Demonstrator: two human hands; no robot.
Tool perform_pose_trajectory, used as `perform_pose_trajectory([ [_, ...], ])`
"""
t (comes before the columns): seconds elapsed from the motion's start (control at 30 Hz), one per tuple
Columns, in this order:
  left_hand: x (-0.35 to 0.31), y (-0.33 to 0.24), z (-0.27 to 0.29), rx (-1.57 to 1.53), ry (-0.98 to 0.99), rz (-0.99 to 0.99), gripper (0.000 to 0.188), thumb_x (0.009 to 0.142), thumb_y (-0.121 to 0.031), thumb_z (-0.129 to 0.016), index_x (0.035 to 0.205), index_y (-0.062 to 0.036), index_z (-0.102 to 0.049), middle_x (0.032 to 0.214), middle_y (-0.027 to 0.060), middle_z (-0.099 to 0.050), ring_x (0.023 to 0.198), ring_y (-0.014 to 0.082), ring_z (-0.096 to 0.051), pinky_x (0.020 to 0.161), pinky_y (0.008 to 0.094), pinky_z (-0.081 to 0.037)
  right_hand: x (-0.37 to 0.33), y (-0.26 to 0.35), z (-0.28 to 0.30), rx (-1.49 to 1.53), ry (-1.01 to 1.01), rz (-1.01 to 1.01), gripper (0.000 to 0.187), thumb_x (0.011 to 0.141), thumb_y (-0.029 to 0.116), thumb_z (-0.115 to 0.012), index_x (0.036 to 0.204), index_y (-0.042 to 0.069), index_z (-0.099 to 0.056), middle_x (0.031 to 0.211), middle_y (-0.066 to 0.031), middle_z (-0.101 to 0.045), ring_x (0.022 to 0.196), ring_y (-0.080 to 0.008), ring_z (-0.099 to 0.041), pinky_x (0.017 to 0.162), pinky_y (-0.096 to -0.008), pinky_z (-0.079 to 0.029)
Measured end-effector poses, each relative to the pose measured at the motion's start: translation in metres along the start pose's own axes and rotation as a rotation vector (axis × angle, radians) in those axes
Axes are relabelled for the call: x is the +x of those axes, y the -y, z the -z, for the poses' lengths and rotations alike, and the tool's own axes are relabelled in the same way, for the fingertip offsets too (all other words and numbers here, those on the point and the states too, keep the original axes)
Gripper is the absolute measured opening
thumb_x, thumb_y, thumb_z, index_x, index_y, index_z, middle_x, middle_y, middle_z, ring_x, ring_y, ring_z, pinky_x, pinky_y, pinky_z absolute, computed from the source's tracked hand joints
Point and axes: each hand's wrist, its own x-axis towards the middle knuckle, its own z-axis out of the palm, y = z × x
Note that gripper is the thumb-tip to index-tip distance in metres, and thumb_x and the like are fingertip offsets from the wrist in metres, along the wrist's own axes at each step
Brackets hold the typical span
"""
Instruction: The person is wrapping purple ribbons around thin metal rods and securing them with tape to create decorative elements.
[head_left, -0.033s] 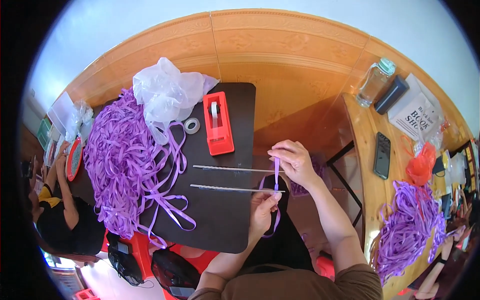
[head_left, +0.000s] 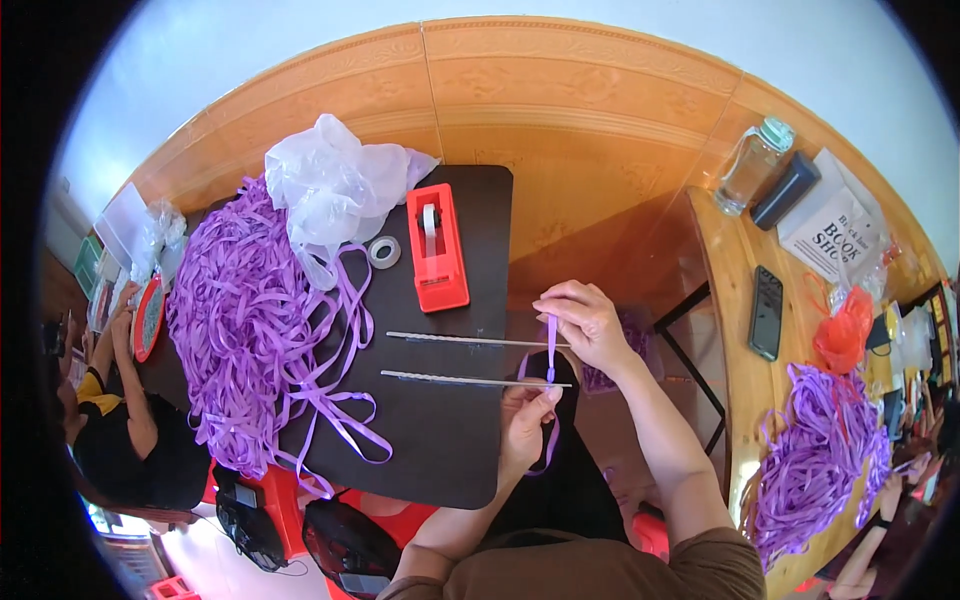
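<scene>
Past the right edge of the dark table (head_left: 440, 430), my two hands hold a narrow purple ribbon (head_left: 552, 335). My right hand (head_left: 590, 325) pinches its upper part, beside the tip of the farther thin metal rod (head_left: 450, 339). Below it, my left hand (head_left: 525, 425) is closed on the ribbon next to the end of the nearer metal rod (head_left: 450, 378). Between the hands the ribbon runs straight, and a loop hangs under my left hand. Both rods stick out from the tabletop. A large heap of purple ribbons (head_left: 240, 330) covers the table's left part.
A red tape dispenser (head_left: 440, 270), a tape roll (head_left: 384, 252) and a clear plastic bag (head_left: 335, 185) lie farther back. On the wooden table (head_left: 725, 270) at right are a phone (head_left: 766, 312), a bottle (head_left: 750, 170) and more ribbons (head_left: 815, 460). Other people sit at both sides.
</scene>
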Motion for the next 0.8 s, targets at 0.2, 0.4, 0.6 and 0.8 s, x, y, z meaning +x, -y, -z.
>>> perform_pose_trajectory([
  [0.2, 0.003, -0.003, 0.000, 0.101, -0.007, -0.173, 0.009, 0.082, -0.003, -0.067, 0.089, -0.0034, -0.062, 0.081, 0.0025, -0.061, 0.076, 0.0110, -0.055, 0.075, 0.0254, -0.043, 0.001, -0.017, -0.032, 0.338, 0.045, -0.101, 0.019, 0.077, -0.002, -0.066, 0.095, 0.003, -0.067, 0.088, -0.0097, -0.061, 0.081, -0.0235, -0.061, 0.069, -0.0322, -0.048],
  [0.4, -0.005, -0.004, -0.003, 0.160, -0.024, -0.140, 0.006, 0.090, -0.008, -0.059, 0.092, -0.0027, -0.059, 0.082, -0.0002, -0.055, 0.079, 0.0073, -0.051, 0.078, 0.0215, -0.038, -0.008, -0.014, -0.056, 0.417, 0.069, -0.129, 0.013, 0.080, 0.000, -0.062, 0.093, 0.002, -0.065, 0.084, -0.0121, -0.059, 0.078, -0.0277, -0.062, 0.066, -0.0340, -0.049],
  [0.6, -0.034, 0.022, 0.002, 0.076, -0.178, -0.032, 0.006, 0.088, -0.003, -0.061, 0.094, -0.0027, -0.061, 0.086, 0.0013, -0.063, 0.079, 0.0091, -0.057, 0.080, 0.0241, -0.044, -0.047, 0.008, -0.063, 0.403, 0.071, -0.211, 0.009, 0.083, 0.007, -0.064, 0.090, 0.000, -0.064, 0.088, -0.0123, -0.058, 0.081, -0.0267, -0.058, 0.070, -0.0346, -0.046],
  [0.8, -0.095, 0.010, 0.010, 0.131, -0.046, 0.078, 0.005, 0.086, -0.001, -0.063, 0.090, -0.0030, -0.061, 0.082, 0.0009, -0.063, 0.075, 0.0078, -0.057, 0.072, 0.0215, -0.045, -0.115, 0.063, -0.054, 0.355, 0.048, -0.321, 0.013, 0.086, 0.008, -0.062, 0.093, -0.002, -0.065, 0.094, -0.0135, -0.063, 0.086, -0.0285, -0.060, 0.075, -0.0351, -0.047],
])
